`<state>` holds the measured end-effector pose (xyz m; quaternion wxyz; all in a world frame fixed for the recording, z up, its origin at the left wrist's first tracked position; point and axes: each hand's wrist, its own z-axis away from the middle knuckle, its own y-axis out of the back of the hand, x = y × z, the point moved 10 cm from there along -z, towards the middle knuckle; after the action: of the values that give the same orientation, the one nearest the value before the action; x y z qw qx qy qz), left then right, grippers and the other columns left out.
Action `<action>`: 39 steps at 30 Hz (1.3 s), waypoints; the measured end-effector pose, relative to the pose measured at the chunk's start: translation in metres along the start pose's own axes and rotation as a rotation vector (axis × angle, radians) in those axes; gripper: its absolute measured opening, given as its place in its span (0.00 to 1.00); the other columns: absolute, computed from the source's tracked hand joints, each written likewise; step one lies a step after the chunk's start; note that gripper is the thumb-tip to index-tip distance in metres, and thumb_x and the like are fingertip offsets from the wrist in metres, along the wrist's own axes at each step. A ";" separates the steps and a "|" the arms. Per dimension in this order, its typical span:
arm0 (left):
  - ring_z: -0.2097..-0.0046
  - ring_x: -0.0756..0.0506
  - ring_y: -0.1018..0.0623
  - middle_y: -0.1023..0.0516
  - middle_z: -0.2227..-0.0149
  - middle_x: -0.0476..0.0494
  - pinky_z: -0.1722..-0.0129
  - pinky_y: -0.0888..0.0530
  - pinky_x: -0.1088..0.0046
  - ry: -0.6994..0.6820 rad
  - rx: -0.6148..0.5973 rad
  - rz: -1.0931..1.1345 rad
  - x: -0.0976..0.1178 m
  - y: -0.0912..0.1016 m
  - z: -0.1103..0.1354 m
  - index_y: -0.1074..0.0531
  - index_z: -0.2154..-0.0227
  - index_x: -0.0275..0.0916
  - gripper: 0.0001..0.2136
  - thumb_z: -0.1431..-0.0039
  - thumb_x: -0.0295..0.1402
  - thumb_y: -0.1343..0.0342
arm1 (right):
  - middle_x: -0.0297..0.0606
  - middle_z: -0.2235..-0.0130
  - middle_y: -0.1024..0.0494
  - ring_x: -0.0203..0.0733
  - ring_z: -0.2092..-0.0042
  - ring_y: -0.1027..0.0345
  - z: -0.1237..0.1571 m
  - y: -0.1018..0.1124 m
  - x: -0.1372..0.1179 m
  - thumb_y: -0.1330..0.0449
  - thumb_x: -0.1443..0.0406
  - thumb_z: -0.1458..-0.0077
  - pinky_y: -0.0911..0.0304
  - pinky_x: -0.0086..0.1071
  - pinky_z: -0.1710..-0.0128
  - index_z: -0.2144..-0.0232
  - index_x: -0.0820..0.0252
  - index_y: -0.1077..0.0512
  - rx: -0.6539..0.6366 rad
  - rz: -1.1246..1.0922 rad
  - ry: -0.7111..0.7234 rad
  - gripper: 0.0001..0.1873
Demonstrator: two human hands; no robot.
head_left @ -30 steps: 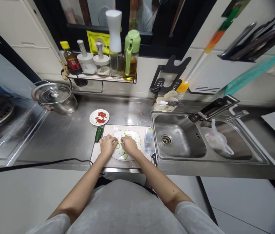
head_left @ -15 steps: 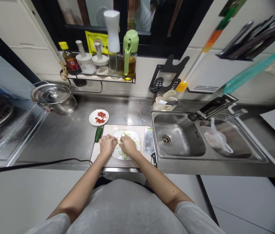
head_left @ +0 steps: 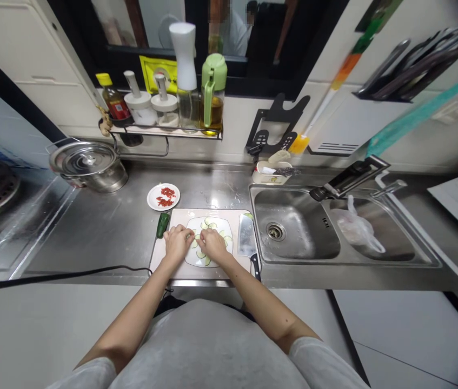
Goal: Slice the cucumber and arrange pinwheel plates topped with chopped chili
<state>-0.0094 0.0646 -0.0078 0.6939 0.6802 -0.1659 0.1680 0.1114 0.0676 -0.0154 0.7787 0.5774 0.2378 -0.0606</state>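
Note:
A white squarish plate (head_left: 215, 259) lies on a pale cutting board (head_left: 159, 263), with thin green-edged cucumber slices (head_left: 211, 221) arranged in curves on it. Over the plate's left side, my left hand (head_left: 177, 243) pinches at a cucumber slice with closed fingertips. Close beside it, my right hand (head_left: 213, 246) is also closed, its fingertips down at a slice near the plate's middle; the fingers partly hide what they hold. A dark green cucumber piece (head_left: 163, 225) rests at the board's upper left edge. To the right of the plate lies a cleaver (head_left: 247, 237) with a black handle.
A small white plate (head_left: 151, 198) holds chopped red bits behind the board. Right of the board is a double sink (head_left: 297, 232) with a plastic bag (head_left: 356, 227). A lidded steel pot (head_left: 107, 178) stands left. Bottles and jars fill a wall shelf (head_left: 159, 131).
The view has shifted slightly. Both hands stay over the plate in nearly the same pose, and the slices look unchanged.

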 end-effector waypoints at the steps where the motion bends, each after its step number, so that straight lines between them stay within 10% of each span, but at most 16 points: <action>1: 0.56 0.41 0.30 0.25 0.63 0.43 0.57 0.42 0.62 0.011 0.015 0.034 -0.002 0.001 0.000 0.21 0.67 0.46 0.08 0.43 0.38 0.44 | 0.41 0.60 0.27 0.42 0.57 0.37 0.001 0.007 0.003 0.45 0.60 0.41 0.44 0.31 0.63 0.64 0.59 0.29 0.042 -0.044 -0.001 0.09; 10: 0.68 0.49 0.31 0.28 0.67 0.46 0.64 0.33 0.72 0.212 0.520 0.566 -0.060 0.047 0.028 0.25 0.60 0.38 0.14 0.43 0.40 0.48 | 0.34 0.73 0.27 0.38 0.69 0.36 0.062 0.099 0.110 0.48 0.57 0.46 0.44 0.29 0.68 0.70 0.60 0.28 0.546 -0.444 -0.156 0.14; 17: 0.68 0.49 0.32 0.29 0.67 0.46 0.62 0.32 0.71 0.187 0.650 0.502 -0.061 0.053 0.066 0.25 0.62 0.39 0.12 0.42 0.39 0.49 | 0.34 0.76 0.30 0.38 0.73 0.39 0.102 0.104 0.164 0.47 0.52 0.50 0.44 0.29 0.71 0.70 0.62 0.28 0.635 -0.523 -0.287 0.19; 31: 0.60 0.45 0.26 0.24 0.62 0.44 0.54 0.35 0.64 0.022 0.561 0.330 -0.032 0.032 0.085 0.26 0.60 0.40 0.11 0.40 0.37 0.51 | 0.36 0.75 0.27 0.39 0.72 0.36 0.077 0.087 0.130 0.46 0.52 0.51 0.42 0.31 0.70 0.71 0.61 0.27 0.527 -0.595 -0.210 0.18; 39: 0.58 0.43 0.25 0.24 0.61 0.43 0.54 0.34 0.62 0.042 0.563 0.349 -0.033 0.032 0.097 0.26 0.59 0.42 0.12 0.38 0.38 0.53 | 0.35 0.74 0.27 0.39 0.72 0.36 0.014 0.116 0.059 0.47 0.54 0.48 0.43 0.30 0.71 0.70 0.59 0.27 0.475 -0.528 0.008 0.16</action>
<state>-0.0538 -0.0317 0.0074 0.4427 0.8030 -0.2125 0.3377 0.2106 0.1029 0.0629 0.5791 0.6614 0.3611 -0.3111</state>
